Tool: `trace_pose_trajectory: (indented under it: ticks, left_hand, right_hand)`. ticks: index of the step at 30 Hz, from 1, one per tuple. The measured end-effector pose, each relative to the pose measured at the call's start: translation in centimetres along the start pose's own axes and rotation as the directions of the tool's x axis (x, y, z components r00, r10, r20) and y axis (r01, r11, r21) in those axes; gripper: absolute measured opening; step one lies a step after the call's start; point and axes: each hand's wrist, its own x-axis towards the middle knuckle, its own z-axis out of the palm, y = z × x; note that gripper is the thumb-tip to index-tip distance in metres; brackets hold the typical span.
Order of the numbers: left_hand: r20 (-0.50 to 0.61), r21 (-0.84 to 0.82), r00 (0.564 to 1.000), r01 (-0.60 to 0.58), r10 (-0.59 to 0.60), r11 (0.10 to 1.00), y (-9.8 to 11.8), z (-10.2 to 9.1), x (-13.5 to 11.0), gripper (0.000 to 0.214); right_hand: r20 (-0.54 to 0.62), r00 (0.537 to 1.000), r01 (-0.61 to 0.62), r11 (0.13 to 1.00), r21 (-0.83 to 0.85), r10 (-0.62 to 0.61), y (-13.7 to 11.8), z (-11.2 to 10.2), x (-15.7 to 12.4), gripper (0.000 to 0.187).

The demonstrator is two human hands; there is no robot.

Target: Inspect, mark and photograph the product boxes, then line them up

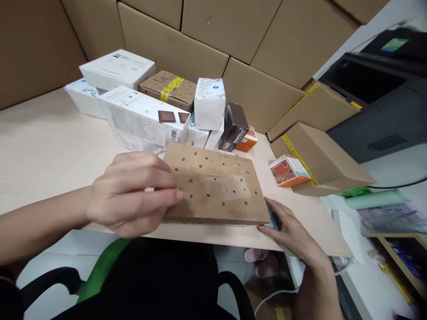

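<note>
Flat brown box (213,186) lies dotted face up on the table (50,142), between my two hands. Left hand (130,193) has its fingers close together, pressed on top of the box's left end (thumb hidden, can't tell if it's clamping). Right hand (290,229) has fingers curled round the near right corner. One hand per end, probably to steady it. Long axis runs from left fingers to right fingers. Small orange box (288,171) sits beyond the right fingers

The frame held one dotted brown box (216,186) at centre, three white boxes (116,67) at upper left, three yellow-taped cardboard boxes (322,160), two orange boxes (288,170) and one dark box (234,126).
</note>
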Motion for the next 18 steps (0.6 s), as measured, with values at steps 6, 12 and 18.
trace_pose_trajectory:
  ticks: [6, 12, 18]
  left_hand:
    - [0.076, 0.095, 0.992, -0.109, 0.102, 0.989, 0.9, 0.5, -0.2, 0.022]
    - [0.395, 0.094, 0.790, -0.543, 0.469, 0.835, -1.1, -0.4, 2.2, 0.022]
    - [0.436, 0.150, 0.761, -0.588, 0.480, 0.795, -2.1, 0.0, 2.7, 0.020]
  right_hand:
    - [-0.080, 0.994, 0.076, 0.997, -0.001, -0.076, -0.4, 0.5, 0.3, 0.071]
    - [-0.300, 0.951, -0.090, 0.995, -0.046, 0.072, 0.8, 0.5, 1.0, 0.082]
    - [-0.269, 0.959, -0.097, 0.995, -0.003, 0.093, 0.8, 0.0, 1.4, 0.086]
